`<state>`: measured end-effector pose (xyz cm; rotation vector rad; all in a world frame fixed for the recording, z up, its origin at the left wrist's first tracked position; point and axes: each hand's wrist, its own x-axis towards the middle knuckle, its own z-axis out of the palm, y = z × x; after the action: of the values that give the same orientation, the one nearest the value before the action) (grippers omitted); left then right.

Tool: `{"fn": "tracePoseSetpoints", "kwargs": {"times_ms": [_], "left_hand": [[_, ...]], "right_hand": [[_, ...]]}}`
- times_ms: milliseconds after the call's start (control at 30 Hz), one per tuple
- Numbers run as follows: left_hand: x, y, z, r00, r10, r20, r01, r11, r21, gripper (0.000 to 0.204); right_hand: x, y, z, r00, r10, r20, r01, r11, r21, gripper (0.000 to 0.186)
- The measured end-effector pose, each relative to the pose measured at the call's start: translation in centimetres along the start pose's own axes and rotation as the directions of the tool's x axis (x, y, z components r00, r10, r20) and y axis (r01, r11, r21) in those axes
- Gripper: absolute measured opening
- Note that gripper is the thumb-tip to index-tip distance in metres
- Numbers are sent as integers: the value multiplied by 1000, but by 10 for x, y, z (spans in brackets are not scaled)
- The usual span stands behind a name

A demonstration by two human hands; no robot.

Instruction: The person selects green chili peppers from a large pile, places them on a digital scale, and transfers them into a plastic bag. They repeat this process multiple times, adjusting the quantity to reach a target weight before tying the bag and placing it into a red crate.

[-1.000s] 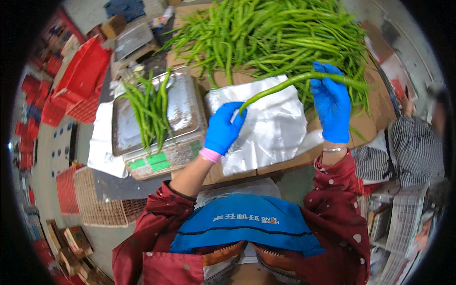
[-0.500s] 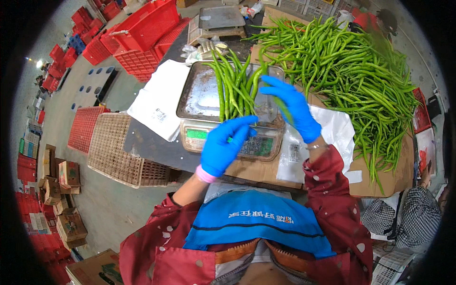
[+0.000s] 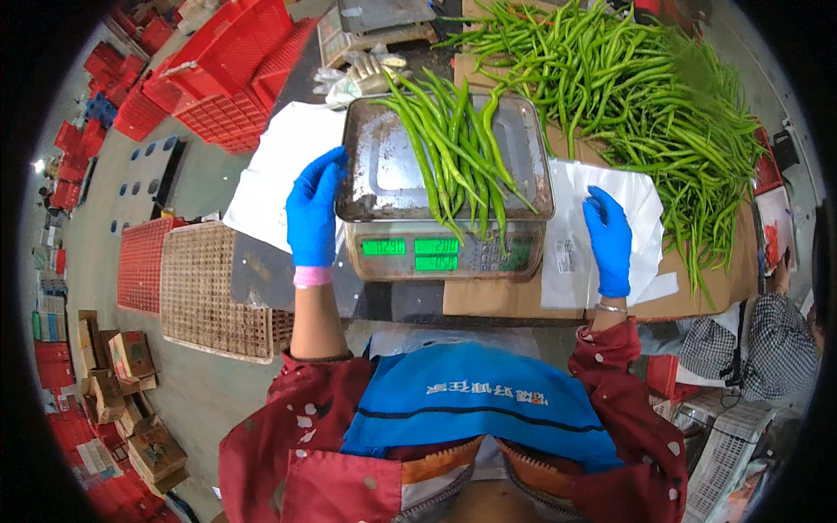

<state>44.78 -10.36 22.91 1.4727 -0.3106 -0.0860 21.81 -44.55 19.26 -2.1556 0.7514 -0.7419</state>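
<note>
A small bunch of long green chili peppers [image 3: 449,144] lies across the metal pan [image 3: 379,187] of a digital scale [image 3: 384,261] with lit green displays. Several pepper tips hang over the pan's front edge. My left hand [image 3: 312,213], in a blue glove, is beside the pan's left edge, over white plastic bags [image 3: 283,166]; its fingers stretch upward and hold nothing I can see. On the other side, my blue-gloved right hand [image 3: 608,240] hovers over or rests on another white plastic bag [image 3: 567,218], fingers loosely bent and apart, holding nothing visible.
A large heap of green chili peppers [image 3: 645,113] covers the table's far right. Behind the scale lie used gloves [image 3: 366,74] and a second scale [image 3: 366,35]. Red crates [image 3: 227,52] and a beige crate [image 3: 209,288] stand left. Another person's checkered sleeve [image 3: 780,340] shows at right.
Both hands have moved off the peppers on the scale, the left to the pan's left side, the right over the right bag. The peppers now lie more slanted, and the view has shifted.
</note>
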Motion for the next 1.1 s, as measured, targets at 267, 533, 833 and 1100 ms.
{"fn": "tracePoseSetpoints", "kwargs": {"times_ms": [267, 533, 833, 1100], "left_hand": [[20, 10, 8, 996, 86, -29, -86, 996, -7, 26], [11, -3, 45, 997, 31, 77, -36, 997, 62, 26], [-8, -13, 54, 994, 3, 107, -34, 958, 285, 25], [-27, -18, 27, 999, -13, -35, 23, 954, 298, 24]], "right_hand": [[-49, 75, -31, 983, 181, -10, -179, 958, -225, 42], [-38, 56, -38, 997, 67, 33, -62, 987, -150, 32], [-5, -27, 2, 969, -92, 230, 87, 996, 32, 22], [6, -13, 7, 979, -92, 181, 99, 995, -27, 19]]}}
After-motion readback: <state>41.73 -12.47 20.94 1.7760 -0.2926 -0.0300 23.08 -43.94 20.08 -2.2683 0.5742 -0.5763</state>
